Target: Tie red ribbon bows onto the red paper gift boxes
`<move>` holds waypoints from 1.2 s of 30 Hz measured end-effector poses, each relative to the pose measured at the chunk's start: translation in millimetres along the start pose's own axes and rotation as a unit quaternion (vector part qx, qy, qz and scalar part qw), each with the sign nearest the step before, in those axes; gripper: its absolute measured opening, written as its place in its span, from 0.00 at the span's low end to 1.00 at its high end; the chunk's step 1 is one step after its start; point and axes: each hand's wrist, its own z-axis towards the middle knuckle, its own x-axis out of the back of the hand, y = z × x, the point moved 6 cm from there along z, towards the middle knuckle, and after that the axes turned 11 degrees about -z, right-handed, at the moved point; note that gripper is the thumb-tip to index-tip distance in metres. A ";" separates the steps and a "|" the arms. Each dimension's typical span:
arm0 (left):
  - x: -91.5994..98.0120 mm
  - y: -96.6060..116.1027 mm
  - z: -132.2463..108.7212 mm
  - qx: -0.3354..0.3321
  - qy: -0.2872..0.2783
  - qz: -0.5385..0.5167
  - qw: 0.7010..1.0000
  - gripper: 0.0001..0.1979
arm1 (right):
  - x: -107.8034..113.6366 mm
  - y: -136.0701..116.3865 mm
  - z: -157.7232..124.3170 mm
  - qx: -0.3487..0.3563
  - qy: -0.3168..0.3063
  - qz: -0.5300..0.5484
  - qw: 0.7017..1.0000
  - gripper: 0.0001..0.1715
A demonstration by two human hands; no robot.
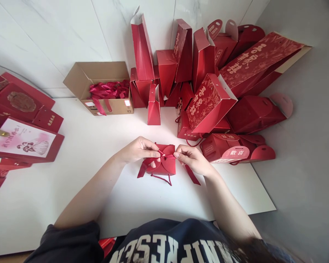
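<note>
Navy, white-lettered fabric shirt (178, 227) seen at 6 o'clock. Near dial centre, small red cardboard box (164, 169) is crossed by shiny red ribbon (144, 168), pinched in left hand (139, 149) and right hand (193, 159), likely for even tension; brown cardboard carton (115, 109) is kept at 10, presumably for reach.

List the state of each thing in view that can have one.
Small red box, top flaps folded in
Red ribbon, drawn across the small red box, tails loose
Left hand, pinching the red ribbon
Right hand, pinching the red ribbon
Cord handle on the small red box, slack
Cardboard box, open, flap raised
Spare ribbons, heaped inside, one hanging over the edge
Illustrated card, picture side showing
</note>
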 end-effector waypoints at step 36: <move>-5.8 6.4 -0.6 0.015 -0.019 0.075 0.997 0.15 | -6.8 -58.6 19.9 0.103 -0.121 -0.151 0.976 0.15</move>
